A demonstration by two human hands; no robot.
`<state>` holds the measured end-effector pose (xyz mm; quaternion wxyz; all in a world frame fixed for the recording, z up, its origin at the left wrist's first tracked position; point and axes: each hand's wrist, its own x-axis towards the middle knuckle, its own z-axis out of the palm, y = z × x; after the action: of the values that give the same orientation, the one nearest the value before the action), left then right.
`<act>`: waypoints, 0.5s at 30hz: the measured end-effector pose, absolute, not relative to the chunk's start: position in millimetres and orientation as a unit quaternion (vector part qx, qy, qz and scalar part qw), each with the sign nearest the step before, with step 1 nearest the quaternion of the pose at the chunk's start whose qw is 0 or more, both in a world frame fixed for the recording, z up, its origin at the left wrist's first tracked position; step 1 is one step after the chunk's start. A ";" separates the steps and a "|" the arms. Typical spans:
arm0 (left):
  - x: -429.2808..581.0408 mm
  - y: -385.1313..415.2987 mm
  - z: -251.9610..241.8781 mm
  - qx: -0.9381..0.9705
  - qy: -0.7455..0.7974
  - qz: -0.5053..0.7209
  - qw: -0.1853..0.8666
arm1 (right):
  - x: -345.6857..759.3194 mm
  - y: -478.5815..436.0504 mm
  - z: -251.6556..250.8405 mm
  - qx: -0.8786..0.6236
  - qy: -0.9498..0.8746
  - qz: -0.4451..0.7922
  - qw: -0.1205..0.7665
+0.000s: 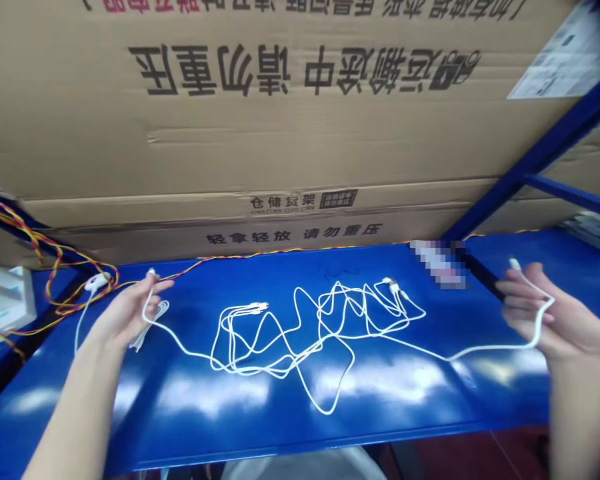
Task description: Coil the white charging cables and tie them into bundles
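Observation:
A white charging cable (473,349) runs in loose, tangled loops over the blue shelf (405,400). At the left, my left hand (125,310) has its fingers closed around one cable end, and the small connector pokes up past the fingertips. Far to the right, my right hand (545,310) grips another end, with the cable draped across the palm and its plug sticking up beside the fingers. Between the hands lie several connectors (260,307) in a group and a white USB plug end (394,287). A small coiled white cable (153,323) rests just behind my left hand.
A big cardboard box (300,147) with printed characters stands along the back. Yellow-red twisted wires (55,267), a white oval device (99,281) and a white rack-like piece (10,300) are at left. Blue posts (545,150) rise at right, near a blurred-out packet (439,263).

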<state>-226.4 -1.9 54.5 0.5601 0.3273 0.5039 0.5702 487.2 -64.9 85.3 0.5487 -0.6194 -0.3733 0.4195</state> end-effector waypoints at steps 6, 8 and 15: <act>-147.8 21.1 31.0 0.571 0.585 0.399 0.415 | 465.3 -22.7 72.6 -0.619 -0.418 0.432 0.506; -131.8 25.2 16.5 0.670 0.581 0.348 0.305 | 460.9 -11.4 60.8 -0.644 -0.416 0.433 0.474; -123.5 15.4 -5.9 0.780 0.532 0.264 0.197 | 455.0 -3.1 25.3 -0.745 -0.469 0.350 0.321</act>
<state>-123.5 15.4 -5.9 0.1968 0.7802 0.5320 0.2636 455.0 -3.1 25.3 0.3206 -0.7447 -0.4689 0.3503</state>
